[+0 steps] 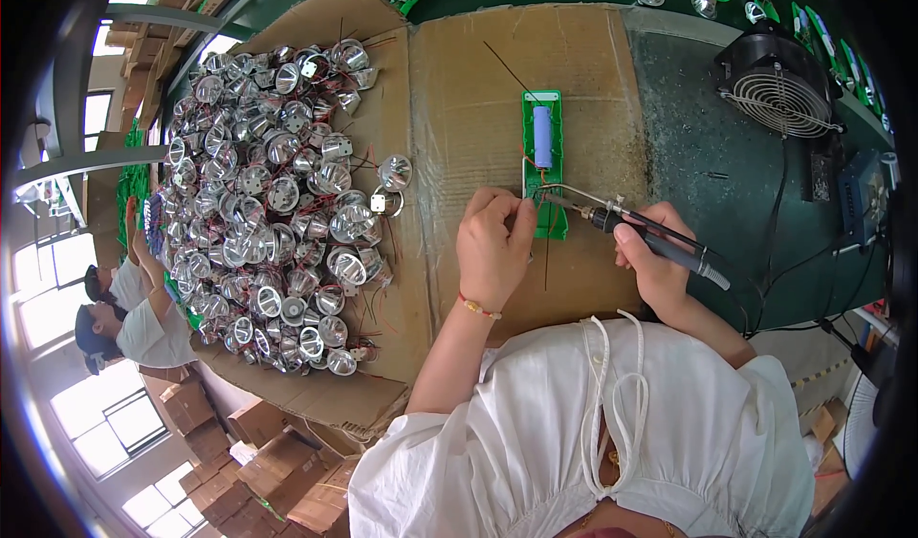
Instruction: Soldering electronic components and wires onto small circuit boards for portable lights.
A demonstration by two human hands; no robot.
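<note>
"What's the setting?"

"A dark green worktop (703, 218), with scuffed brown cardboard (469, 84) laid over part of it. A black fan (779, 98) with a round wire grille stands at the upper right. Off to the left, brown boxes (287, 471) are stacked near bright windows (110, 423)."

"And the textures?"

"A heap of shiny, cup-shaped reflectors (273, 218) sits on the left, tangled with thin red and dark wires. The long green housing (552, 222) looks like plastic and holds a smooth, purple cylindrical cell (542, 136)."

"Where's that housing relative to the fingers?"

"On the cardboard, ahead of the person. The left hand (495, 241) has its fingers bunched together at the housing's left edge; I can't tell whether they grip anything. The right hand (658, 261), to the right, has its fingers clamped around a soldering iron (669, 249) that points at the housing."
</note>
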